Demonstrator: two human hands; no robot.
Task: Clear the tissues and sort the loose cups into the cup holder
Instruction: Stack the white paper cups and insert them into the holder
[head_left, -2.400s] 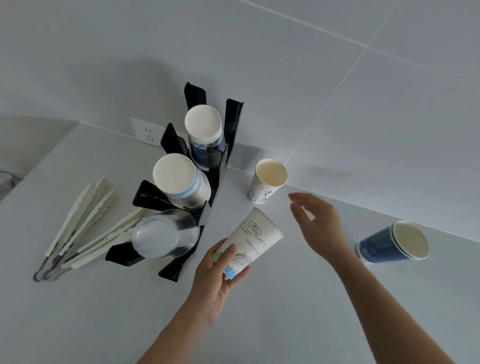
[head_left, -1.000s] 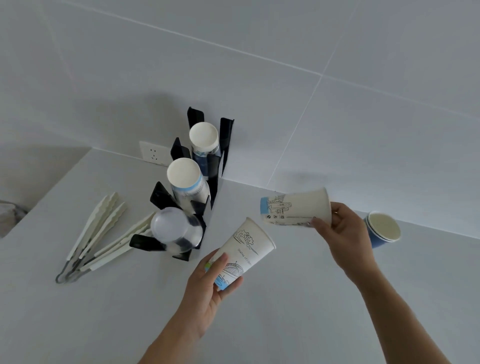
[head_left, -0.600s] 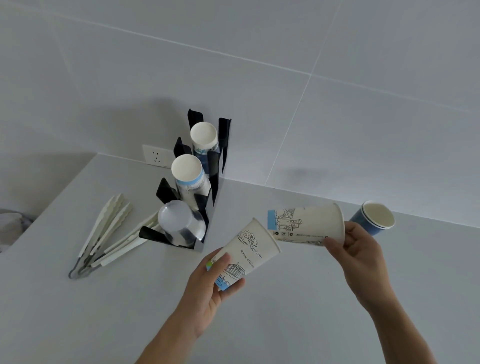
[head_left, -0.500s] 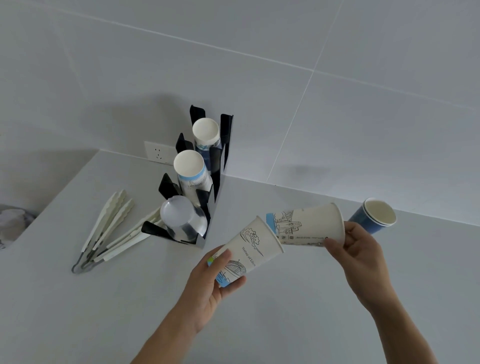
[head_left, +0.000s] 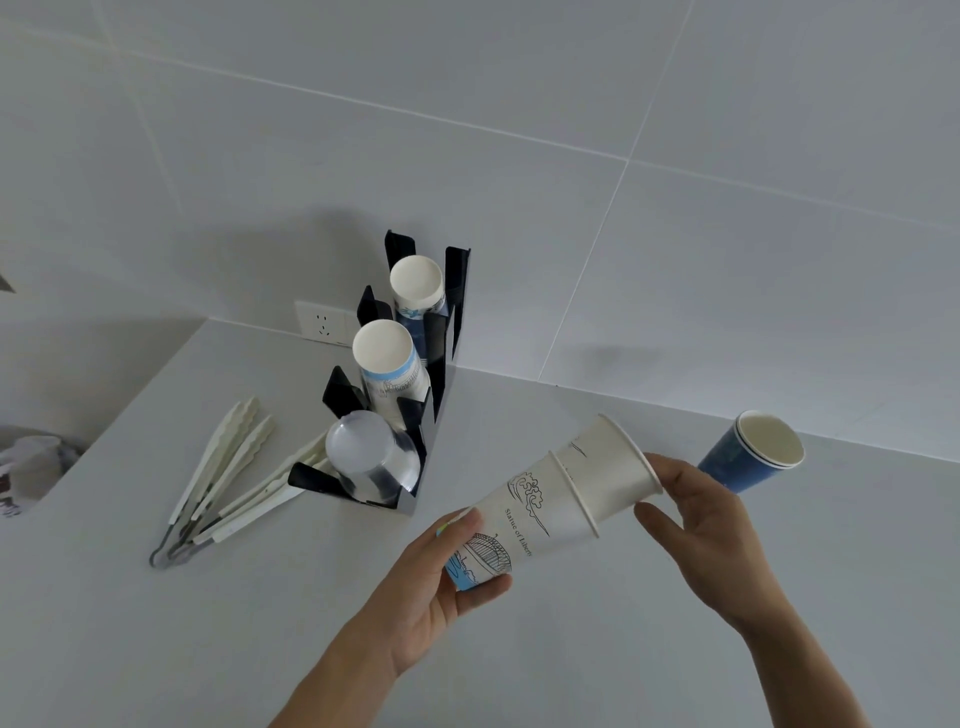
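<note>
My left hand (head_left: 434, 584) grips the base of a white printed paper cup (head_left: 511, 525), tilted up to the right. A second white cup (head_left: 610, 475) is nested partway into its mouth, and my right hand (head_left: 698, 525) holds that cup at its rim. The black cup holder (head_left: 439, 358) stands at the back left with three stacks: a white-and-blue stack at the rear (head_left: 415, 286), a white stack in the middle (head_left: 387, 356) and clear plastic cups (head_left: 371, 460) in front. A blue paper cup stack (head_left: 748, 457) stands loose on the counter behind my right hand. No tissues are in view.
White tongs (head_left: 223, 480) lie fanned out left of the holder. A wall socket (head_left: 322, 322) sits behind the holder on the tiled wall. A blurred object (head_left: 31, 467) shows beyond the counter's left edge.
My right hand took the loose white cup from the counter, turned it sideways and pushed it base-first into the cup in my left hand. The camera drew back.
</note>
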